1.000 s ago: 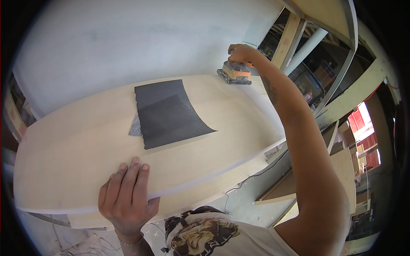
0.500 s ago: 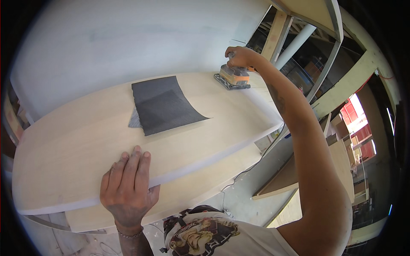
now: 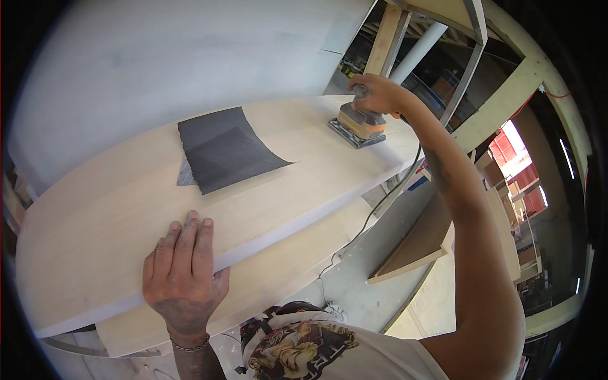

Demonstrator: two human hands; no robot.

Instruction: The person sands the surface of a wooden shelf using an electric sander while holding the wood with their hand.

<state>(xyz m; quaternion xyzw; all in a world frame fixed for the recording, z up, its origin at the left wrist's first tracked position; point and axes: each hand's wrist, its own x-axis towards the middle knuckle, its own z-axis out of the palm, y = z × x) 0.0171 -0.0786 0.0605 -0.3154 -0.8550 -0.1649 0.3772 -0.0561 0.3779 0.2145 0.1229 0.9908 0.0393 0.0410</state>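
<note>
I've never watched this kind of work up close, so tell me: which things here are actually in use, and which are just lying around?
In use:
- orange power sander, gripped by the right hand
- pale wooden board, steadied flat by the left hand
- sander's cord

Lying about:
- dark sandpaper sheets, resting loose on the board
- second board underneath
- wooden panel lower down at right

Board [image 3: 126, 209] surface: bare wood between left hand [image 3: 183, 266] and sandpaper sheets [image 3: 221, 155]; bare strip from sheets to sander [image 3: 360, 123]; wall close behind far edge
</note>
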